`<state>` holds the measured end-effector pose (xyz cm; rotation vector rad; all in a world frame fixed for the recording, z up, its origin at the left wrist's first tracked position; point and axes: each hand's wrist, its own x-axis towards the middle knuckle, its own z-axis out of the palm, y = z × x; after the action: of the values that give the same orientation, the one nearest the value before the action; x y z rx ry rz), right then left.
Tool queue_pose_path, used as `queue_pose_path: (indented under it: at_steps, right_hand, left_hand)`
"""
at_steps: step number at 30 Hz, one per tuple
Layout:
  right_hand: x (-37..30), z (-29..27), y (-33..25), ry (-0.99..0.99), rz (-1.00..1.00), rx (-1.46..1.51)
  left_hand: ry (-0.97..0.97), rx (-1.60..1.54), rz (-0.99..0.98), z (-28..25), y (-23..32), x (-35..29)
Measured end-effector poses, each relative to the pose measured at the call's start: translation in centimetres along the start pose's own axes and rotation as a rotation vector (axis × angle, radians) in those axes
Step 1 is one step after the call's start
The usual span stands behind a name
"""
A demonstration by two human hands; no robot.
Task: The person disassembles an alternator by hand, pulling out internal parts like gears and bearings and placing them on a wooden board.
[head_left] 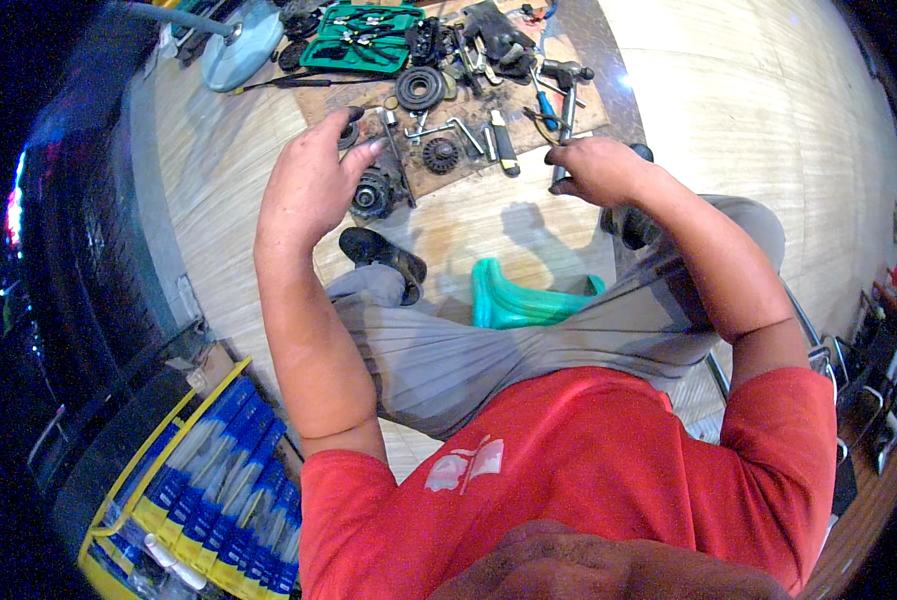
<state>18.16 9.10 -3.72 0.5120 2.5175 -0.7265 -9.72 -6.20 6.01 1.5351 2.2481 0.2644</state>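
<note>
My left hand (314, 175) reaches over the left edge of a stained cardboard sheet (459, 180), thumb and fingers apart beside a small dark ring (349, 137). Just below it sits a greasy round gear assembly (373, 193), with a thin metal bar (397, 160) alongside. My right hand (601, 168) is closed around the lower handle of a hammer (569, 105), whose head points away from me. Nearby are blue-handled pliers or a screwdriver (547, 112), a utility knife (504, 143), an L-shaped wrench (459, 130) and a toothed metal disc (441, 154).
Farther back lie a green tool case (359, 38), a black ring-shaped part (420, 89) and dark gloves (499, 38). A round pale blue base (241, 48) stands at far left. Between my legs is a green plastic stool (529, 300). A yellow rack with blue packages (209, 490) stands lower left.
</note>
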Motion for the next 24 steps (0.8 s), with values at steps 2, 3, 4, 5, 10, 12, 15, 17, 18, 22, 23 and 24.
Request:
queue_pose_path:
  at_steps: [2,3,4,5,10,12,15,17,18,22,23,24]
  right_hand:
    - [0.0,0.0,0.0,0.005,0.000,0.000]
    - [0.0,0.2,0.1,0.008,-0.002,0.003]
    - [0.0,0.2,0.1,0.010,-0.008,0.006]
    - [0.0,0.1,0.0,0.012,-0.009,0.005]
    - [-0.2,0.0,-0.1,0.020,-0.022,-0.004]
    - [-0.3,-0.2,-0.2,0.018,-0.023,-0.004]
    - [-0.2,-0.2,-0.3,0.006,-0.008,-0.016]
    - [-0.2,-0.1,-0.3,0.003,0.000,-0.017]
    - [-0.2,0.0,-0.3,0.007,0.001,-0.013]
    - [-0.1,0.0,-0.1,-0.004,-0.002,-0.025]
    - [-0.1,-0.1,-0.3,-0.015,0.012,-0.023]
    - [-0.2,-0.2,-0.6,-0.027,0.026,-0.022]
  left_hand:
    - [0.001,-0.006,-0.029,-0.1,-0.3,0.1]
    - [0.001,-0.008,-0.053,-0.3,-0.4,0.1]
    - [0.002,-0.009,-0.080,-0.5,-0.5,0.0]
    - [0.008,-0.014,-0.089,-0.7,-0.7,0.0]
    - [0.034,-0.045,-0.131,-1.6,-1.3,-0.2]
    - [0.036,-0.045,-0.136,-1.8,-1.5,-0.2]
    - [0.037,-0.052,-0.140,-1.8,-1.7,-0.2]
    - [0.040,-0.055,-0.137,-1.7,-1.8,-0.3]
    - [0.043,-0.055,-0.133,-1.6,-1.7,-0.3]
    - [0.070,-0.071,-0.107,-1.7,-1.7,-0.4]
    - [0.065,-0.064,-0.101,-1.7,-1.7,-0.5]
    - [0.061,-0.057,-0.095,-1.6,-1.8,-0.5]
